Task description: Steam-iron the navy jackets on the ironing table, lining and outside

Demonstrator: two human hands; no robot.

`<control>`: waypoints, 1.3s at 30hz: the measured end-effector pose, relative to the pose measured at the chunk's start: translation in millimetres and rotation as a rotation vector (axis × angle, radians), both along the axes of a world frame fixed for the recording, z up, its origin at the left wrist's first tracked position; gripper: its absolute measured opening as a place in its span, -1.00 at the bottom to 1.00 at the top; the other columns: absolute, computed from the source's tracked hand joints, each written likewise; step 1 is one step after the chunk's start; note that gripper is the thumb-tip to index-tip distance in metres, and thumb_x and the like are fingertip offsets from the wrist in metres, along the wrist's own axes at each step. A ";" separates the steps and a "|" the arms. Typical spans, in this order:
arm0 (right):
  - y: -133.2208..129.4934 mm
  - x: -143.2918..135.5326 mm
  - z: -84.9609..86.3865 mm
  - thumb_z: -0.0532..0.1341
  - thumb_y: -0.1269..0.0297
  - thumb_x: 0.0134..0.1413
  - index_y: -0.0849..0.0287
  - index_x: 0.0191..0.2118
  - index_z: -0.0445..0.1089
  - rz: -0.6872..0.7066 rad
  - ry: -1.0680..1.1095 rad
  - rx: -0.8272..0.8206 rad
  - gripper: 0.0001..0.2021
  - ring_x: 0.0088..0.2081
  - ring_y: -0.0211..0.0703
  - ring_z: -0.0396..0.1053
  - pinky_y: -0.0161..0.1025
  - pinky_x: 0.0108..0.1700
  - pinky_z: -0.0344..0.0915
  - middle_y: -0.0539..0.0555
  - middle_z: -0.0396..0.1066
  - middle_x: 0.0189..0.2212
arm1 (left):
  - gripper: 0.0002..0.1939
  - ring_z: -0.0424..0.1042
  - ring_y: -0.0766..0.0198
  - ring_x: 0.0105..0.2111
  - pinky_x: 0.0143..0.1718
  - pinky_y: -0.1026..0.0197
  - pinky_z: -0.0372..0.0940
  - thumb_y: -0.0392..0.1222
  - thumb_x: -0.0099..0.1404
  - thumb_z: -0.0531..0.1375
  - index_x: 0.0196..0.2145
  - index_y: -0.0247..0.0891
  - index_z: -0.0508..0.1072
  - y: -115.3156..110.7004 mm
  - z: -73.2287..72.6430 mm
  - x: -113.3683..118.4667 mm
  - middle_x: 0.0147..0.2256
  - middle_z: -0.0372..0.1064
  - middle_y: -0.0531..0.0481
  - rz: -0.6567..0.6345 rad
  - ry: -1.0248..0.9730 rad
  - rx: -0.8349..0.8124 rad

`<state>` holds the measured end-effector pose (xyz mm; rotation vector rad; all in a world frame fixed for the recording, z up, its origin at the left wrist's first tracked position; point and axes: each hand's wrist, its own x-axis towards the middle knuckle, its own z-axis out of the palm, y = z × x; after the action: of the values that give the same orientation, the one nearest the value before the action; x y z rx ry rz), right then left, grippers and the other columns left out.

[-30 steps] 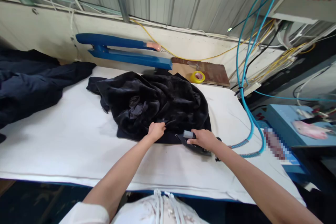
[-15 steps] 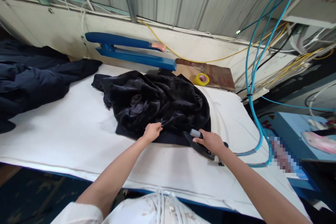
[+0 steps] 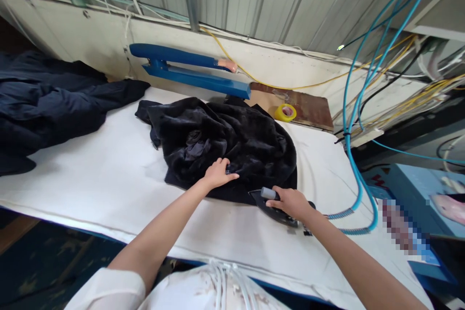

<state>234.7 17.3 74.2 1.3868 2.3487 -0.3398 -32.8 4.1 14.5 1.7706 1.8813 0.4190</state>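
A black, plush-faced garment [image 3: 250, 135] lies bunched on the white-covered ironing table [image 3: 109, 174]. My left hand [image 3: 218, 173] rests on its near part, with the thumb spread out to the right and the fingers on the cloth. Just by that thumb is a small label-like patch with pale marks, too small to read. My right hand [image 3: 293, 202] is wrapped round the grey-tipped handle of a steam iron [image 3: 267, 207]. The iron's pointed tip faces left and lies over the garment's flat front edge, while its heel is over the white cover.
Dark navy garments [image 3: 54, 106] are heaped at the left. Behind stands a blue sleeve board [image 3: 196, 77]; a yellow tape roll [image 3: 286, 112] sits by a brown board [image 3: 312, 110]. Blue hoses [image 3: 350, 155] hang at the right and run to the iron. Farther right is a blue box [image 3: 428, 193].
My left hand has gone from pinching the cloth to lying spread on it, slightly farther back. The iron has shifted a little left over the garment's edge. The view has also shifted slightly.
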 end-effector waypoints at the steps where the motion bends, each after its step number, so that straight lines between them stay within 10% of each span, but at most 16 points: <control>1: -0.6 -2.3 -0.3 0.01 -0.21 -0.08 0.06 -0.22 0.25 0.002 -0.006 0.007 -0.53 -0.32 -0.02 0.38 -0.30 -0.44 0.05 0.06 0.42 -0.43 | -0.50 0.27 0.15 -0.15 -0.21 0.21 0.14 0.19 -0.02 0.14 -0.20 -0.17 0.30 3.9 -0.2 4.4 -0.17 0.27 -0.04 0.000 0.030 0.021; 6: -6.2 -19.4 -4.1 -0.05 -0.26 -0.09 0.06 -0.18 0.24 -0.027 -0.037 0.068 -0.47 -0.30 0.00 0.38 -0.27 -0.39 0.10 0.11 0.43 -0.38 | -0.88 0.32 0.27 -0.32 -0.31 0.25 0.14 -0.11 0.13 0.09 -0.40 -0.18 0.34 15.1 -19.7 15.3 -0.39 0.35 0.06 0.050 0.019 -0.005; 12: -8.8 -33.4 -4.8 -0.09 -0.27 -0.08 0.06 -0.21 0.23 -0.055 -0.017 0.106 -0.47 -0.33 -0.02 0.39 -0.27 -0.40 0.11 0.09 0.43 -0.42 | -0.86 0.25 0.39 -0.47 -0.46 0.35 0.10 -0.15 0.14 0.06 -0.50 -0.24 0.30 12.8 -34.7 2.5 -0.54 0.26 0.13 0.264 -0.169 0.011; 21: 5.9 -41.9 0.7 0.03 -0.22 -0.12 0.06 -0.15 0.28 0.080 -0.005 -0.027 -0.48 -0.23 0.00 0.36 -0.26 -0.34 0.14 0.12 0.42 -0.28 | -0.55 0.24 0.11 -0.18 -0.16 0.11 0.11 0.20 0.02 0.12 -0.28 -0.20 0.33 -10.1 -15.2 -11.7 -0.26 0.30 -0.08 -0.107 0.123 0.124; 25: 5.2 -40.9 3.3 0.03 -0.23 -0.12 0.05 -0.12 0.27 0.131 -0.001 -0.054 -0.46 -0.22 0.00 0.35 -0.26 -0.33 0.14 0.10 0.42 -0.27 | -0.74 0.21 0.16 -0.18 -0.06 0.00 0.00 0.00 0.20 0.02 -0.43 -0.20 0.38 -18.7 -21.9 -16.6 -0.34 0.31 -0.04 -0.224 0.223 0.199; 39: -7.8 -37.6 0.1 0.05 -0.25 -0.16 0.03 -0.21 0.29 0.053 0.027 -0.060 -0.49 -0.29 -0.03 0.37 -0.29 -0.39 0.10 0.06 0.43 -0.38 | -0.67 0.14 0.40 -0.55 -0.25 0.23 0.00 -0.14 0.06 0.12 -0.75 -0.30 0.19 2.8 -30.7 -24.5 -0.70 0.05 0.18 -0.014 -0.307 -0.063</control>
<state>197.2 9.6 74.4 1.2974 2.3720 -0.4122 -57.4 6.9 -16.2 1.5768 1.6472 0.5841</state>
